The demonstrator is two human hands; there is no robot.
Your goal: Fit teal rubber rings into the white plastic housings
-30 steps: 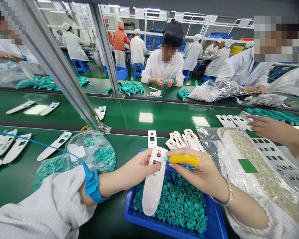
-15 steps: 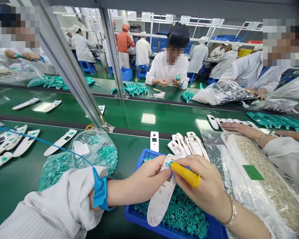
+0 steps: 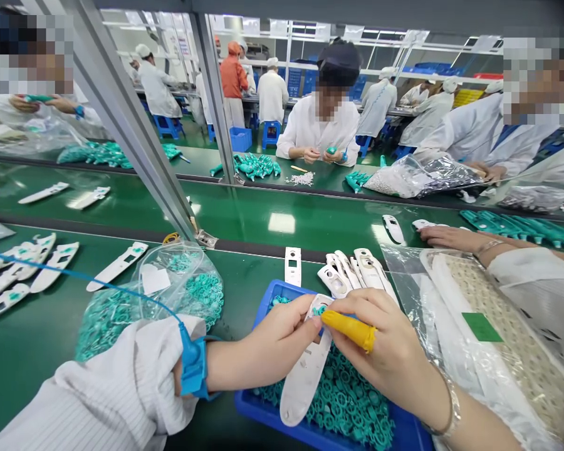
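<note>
My left hand (image 3: 284, 329) grips a long white plastic casing half (image 3: 301, 391) near its upper end, tilted above the tray. My right hand (image 3: 380, 338) is closed at the casing's top, its yellow-covered index finger touching a small teal plastic part (image 3: 318, 310) by the round hole. Part of that teal part is hidden by the fingers. Below lies a blue tray (image 3: 251, 404) full of teal ring-shaped parts (image 3: 352, 401). Several white casing halves (image 3: 371, 269) lie just beyond the tray, with another single casing (image 3: 292, 266) beside them.
Left of the tray sit a clear bag of teal parts (image 3: 202, 294) and fitted casings (image 3: 54, 266). A metal post (image 3: 136, 125) rises ahead by the green conveyor (image 3: 244, 216). At right are a bagged stack (image 3: 512, 338) and a co-worker's hand (image 3: 451, 237). Co-workers sit opposite.
My hands stay nearly in place, the yellow-covered finger still at the teal part. Casings on the conveyor have shifted left. The co-worker's hand at right has moved slightly.
</note>
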